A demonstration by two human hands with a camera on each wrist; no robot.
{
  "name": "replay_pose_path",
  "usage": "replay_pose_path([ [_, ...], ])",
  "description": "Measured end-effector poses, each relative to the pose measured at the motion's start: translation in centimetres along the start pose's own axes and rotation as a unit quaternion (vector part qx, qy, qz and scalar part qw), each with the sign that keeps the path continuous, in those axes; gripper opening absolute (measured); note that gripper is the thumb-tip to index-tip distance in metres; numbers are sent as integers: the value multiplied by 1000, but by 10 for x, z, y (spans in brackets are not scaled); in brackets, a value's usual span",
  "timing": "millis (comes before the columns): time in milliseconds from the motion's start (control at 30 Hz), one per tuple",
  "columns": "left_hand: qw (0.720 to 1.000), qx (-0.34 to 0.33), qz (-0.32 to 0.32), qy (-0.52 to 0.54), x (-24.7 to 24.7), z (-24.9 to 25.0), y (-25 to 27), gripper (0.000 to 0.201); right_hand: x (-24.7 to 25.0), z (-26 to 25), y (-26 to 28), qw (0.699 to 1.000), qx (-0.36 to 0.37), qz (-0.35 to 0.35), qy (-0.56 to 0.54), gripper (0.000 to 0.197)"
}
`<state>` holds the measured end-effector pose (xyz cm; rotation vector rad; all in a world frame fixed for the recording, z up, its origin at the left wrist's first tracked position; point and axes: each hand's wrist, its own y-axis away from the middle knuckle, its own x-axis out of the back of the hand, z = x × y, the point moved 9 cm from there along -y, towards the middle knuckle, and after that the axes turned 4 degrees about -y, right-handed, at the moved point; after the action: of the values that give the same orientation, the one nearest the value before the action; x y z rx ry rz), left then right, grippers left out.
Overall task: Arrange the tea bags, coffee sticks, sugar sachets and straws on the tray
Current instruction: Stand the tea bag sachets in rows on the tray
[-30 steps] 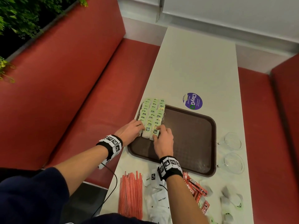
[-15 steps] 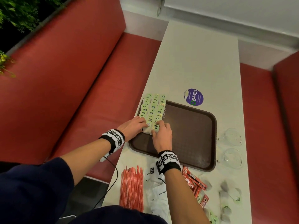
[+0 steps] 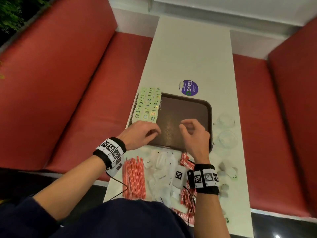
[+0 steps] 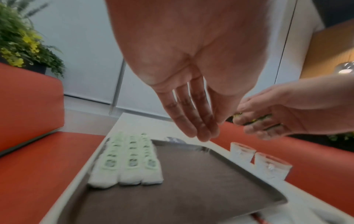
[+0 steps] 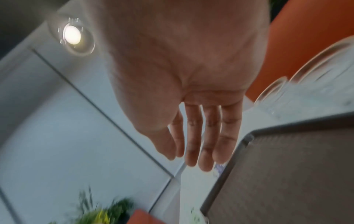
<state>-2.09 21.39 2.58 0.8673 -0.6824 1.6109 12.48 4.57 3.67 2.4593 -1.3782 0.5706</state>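
A brown tray (image 3: 183, 110) lies on the white table. Three neat rows of green-labelled tea bags (image 3: 148, 104) fill its left side, also seen in the left wrist view as tea bags (image 4: 130, 163). My left hand (image 3: 151, 133) hovers just near of those rows, fingers relaxed and empty. My right hand (image 3: 189, 128) hangs over the tray's bare middle, loosely curled, holding nothing. Red striped straws (image 3: 134, 177), white sugar sachets (image 3: 161, 169) and red coffee sticks (image 3: 187, 163) lie on the table near me, partly under my right wrist.
Two small glass cups (image 3: 227, 129) stand right of the tray. Loose tea bags (image 3: 229, 172) lie at the near right. A purple round sticker (image 3: 189, 87) marks the table beyond the tray. Red bench seats flank both sides.
Both hands have let go of the nearest tea bags and drawn back toward me. The right hand has shifted right, over the tray's bare middle.
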Motion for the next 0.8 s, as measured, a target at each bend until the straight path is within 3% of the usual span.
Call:
replay_pose_path([
  [133, 999, -36, -23, 26, -34, 72, -7, 14, 81, 28, 51, 999, -28, 30, -14, 8],
  [233, 989, -96, -113, -15, -94, 128, -16, 15, 135, 76, 92, 995, -78, 57, 11, 7],
  [367, 955, -169, -227, -83, -176, 196, -18, 21, 185, 149, 147, 984, -140, 59, 89, 12],
  [500, 923, -209, -298, -126, -238, 227, -12, 38, 187, 219, 194, 962, -222, -31, 159, 53],
  [633, 903, -221, -329, -167, -276, 229, -5, 68, 161, 243, 222, 950, -262, -86, 146, 95],
  [733, 899, -202, -341, -187, -287, 226, -7, 71, 147, 243, 221, 961, -238, -48, 130, 101],
  [800, 908, -185, -331, -176, -285, 231, -12, 66, 145, 243, 215, 966, -227, -30, 124, 92],
])
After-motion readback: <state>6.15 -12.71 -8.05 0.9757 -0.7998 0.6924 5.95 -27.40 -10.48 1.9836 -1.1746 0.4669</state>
